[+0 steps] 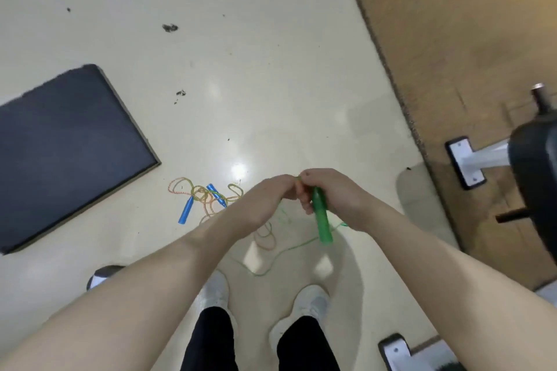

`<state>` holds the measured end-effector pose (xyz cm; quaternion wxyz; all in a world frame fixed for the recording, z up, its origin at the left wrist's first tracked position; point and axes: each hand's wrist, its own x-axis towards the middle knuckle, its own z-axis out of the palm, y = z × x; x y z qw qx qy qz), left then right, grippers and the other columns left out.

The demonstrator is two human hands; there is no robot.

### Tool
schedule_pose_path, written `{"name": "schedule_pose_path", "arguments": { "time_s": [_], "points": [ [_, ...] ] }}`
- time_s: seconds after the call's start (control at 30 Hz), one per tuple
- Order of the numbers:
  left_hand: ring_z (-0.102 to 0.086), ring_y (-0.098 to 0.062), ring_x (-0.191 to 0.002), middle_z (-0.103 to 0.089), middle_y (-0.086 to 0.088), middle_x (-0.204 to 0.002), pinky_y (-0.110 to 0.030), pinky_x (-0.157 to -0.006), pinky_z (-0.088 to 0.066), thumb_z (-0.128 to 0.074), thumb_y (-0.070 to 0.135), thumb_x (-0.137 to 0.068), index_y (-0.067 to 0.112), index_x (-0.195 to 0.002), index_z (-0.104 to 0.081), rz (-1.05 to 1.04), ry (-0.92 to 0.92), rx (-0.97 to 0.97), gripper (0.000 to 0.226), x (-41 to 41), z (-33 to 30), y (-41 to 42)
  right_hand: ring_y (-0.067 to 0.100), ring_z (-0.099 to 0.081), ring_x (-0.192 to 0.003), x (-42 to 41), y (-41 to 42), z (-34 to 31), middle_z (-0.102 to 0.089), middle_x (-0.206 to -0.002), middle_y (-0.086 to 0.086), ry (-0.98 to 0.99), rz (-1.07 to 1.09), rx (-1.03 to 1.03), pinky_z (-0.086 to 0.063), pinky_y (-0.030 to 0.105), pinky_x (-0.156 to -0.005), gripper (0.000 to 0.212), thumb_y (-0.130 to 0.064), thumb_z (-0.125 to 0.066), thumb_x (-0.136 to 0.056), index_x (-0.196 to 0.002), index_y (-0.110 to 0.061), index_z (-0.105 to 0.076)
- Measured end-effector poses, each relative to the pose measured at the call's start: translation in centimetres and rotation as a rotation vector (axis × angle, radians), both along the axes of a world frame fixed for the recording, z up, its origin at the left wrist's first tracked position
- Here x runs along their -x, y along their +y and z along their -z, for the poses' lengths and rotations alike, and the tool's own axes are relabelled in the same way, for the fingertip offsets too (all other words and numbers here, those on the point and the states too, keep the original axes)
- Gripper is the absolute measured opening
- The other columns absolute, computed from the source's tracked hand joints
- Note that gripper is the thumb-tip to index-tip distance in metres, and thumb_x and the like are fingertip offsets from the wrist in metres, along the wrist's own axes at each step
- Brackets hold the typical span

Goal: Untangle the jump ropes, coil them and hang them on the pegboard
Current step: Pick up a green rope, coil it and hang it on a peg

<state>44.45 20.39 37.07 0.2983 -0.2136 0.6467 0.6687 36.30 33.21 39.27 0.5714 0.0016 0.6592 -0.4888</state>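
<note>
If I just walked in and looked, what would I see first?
First you would see two hands meeting in the middle: the right hand holds a green jump rope handle, and the left hand pinches at its top end. Its thin green rope trails down to the floor by the white shoes. Just left of the hands lies a tangled pile of ropes with blue handles, beside a big dark mat.

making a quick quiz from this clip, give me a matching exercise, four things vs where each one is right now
Things:
1. green handle
2. blue handles
3. dark mat
4. white shoes

Places:
A. flat on the floor at far left
B. on the feet, below the hands
C. held in the right hand
D. in the rope tangle on the floor, left of the hands

Pairs: 1-C, 2-D, 3-A, 4-B
</note>
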Motion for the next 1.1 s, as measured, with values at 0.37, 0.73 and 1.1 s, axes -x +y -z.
{"name": "schedule_pose_path", "arguments": {
  "time_s": [0.37,0.73,1.1],
  "points": [
    [-0.050,-0.015,-0.066,-0.055,-0.001,-0.067,-0.024,-0.062,-0.038,-0.046,0.014,-0.092,0.010,-0.077,-0.062,0.015,0.042,0.261,0.022,-0.2,-21.5,-0.2,0.020,-0.058,-0.090,-0.9,3.3,-25.2,-0.067,-0.067,0.000,-0.107,1.084,0.576,-0.037,0.031,-0.095,0.020,-0.014,-0.029,-0.091,-0.092,-0.005,-0.047],
    [-0.048,-0.012,-0.047,-0.034,0.003,-0.044,-0.024,-0.054,-0.051,-0.031,0.013,-0.096,0.012,-0.073,-0.042,-0.223,-0.131,-0.217,0.025,6.7,-34.0,12.2,0.018,-0.042,-0.057,-5.9,13.4,-30.3,-0.061,-0.091,0.011,0.017,1.222,0.320,-0.030,0.026,-0.051,0.036,-0.009,-0.029,-0.084,-0.050,-0.011,-0.044],
    [-0.046,-0.024,-0.091,-0.052,-0.005,-0.101,-0.030,-0.078,-0.034,-0.055,0.023,-0.084,0.012,-0.104,-0.053,0.266,0.092,0.435,0.023,7.5,-38.8,21.5,0.019,-0.047,-0.048,-5.6,21.3,-31.4,-0.060,-0.081,0.007,-0.012,1.281,0.212,-0.038,0.026,-0.048,0.016,-0.007,-0.042,-0.086,-0.072,-0.006,-0.050]
  ]
}}
